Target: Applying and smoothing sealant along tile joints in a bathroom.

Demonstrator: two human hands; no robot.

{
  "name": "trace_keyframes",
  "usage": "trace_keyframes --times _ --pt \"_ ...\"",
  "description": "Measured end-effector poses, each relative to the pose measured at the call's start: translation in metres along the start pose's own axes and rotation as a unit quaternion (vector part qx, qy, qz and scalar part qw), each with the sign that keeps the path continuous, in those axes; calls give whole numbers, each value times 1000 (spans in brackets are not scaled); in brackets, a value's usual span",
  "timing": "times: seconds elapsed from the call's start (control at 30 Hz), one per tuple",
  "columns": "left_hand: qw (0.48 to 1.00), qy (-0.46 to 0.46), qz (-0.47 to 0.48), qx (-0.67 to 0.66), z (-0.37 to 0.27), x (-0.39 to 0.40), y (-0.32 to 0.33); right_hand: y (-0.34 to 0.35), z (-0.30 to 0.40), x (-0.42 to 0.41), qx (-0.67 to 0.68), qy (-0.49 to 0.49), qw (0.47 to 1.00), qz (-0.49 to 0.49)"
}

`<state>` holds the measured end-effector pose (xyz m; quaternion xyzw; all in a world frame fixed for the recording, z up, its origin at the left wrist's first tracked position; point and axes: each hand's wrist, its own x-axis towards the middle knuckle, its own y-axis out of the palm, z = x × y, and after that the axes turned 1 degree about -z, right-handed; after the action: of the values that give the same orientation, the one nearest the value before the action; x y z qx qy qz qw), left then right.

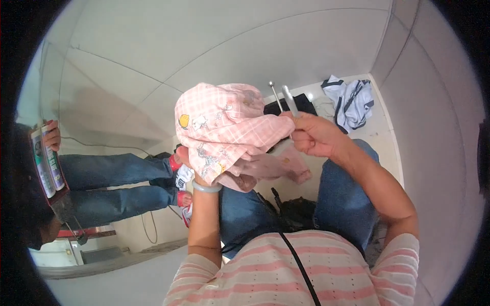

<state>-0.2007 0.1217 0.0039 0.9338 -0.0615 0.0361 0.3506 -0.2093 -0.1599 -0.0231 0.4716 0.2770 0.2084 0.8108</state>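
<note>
A pink checked fabric garment [226, 126] with cartoon prints is bunched up in front of me. My left hand [183, 156] holds it from the left, mostly hidden beneath the cloth; a pale bangle [206, 186] circles that wrist. On the other side, my right hand [316, 132] grips a fold of the same garment. From the right fist stick up a thin metal rod with a ball tip [275, 93] and a thicker silver bar [289, 100], perhaps parts of a clothes hanger. Part of the garment hangs down between my knees.
A white and navy garment [352, 103] lies in the floor's corner, near black cloth [304, 104]. Grey panel walls [229, 46] rise close ahead and at right. At left stands another person in jeans [115, 170], whose hand [51, 135] holds a box of tubes [48, 164]. Cables [155, 229] trail nearby.
</note>
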Motion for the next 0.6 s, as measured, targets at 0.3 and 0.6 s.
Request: trace_keyframes --times 0.3,0.6 --pt "959 -173 139 -178 -5 8 -13 11 12 8 66 -54 996 -2" --pt "918 -389 35 -65 4 28 16 48 81 -5 -362 -201 906 -86"
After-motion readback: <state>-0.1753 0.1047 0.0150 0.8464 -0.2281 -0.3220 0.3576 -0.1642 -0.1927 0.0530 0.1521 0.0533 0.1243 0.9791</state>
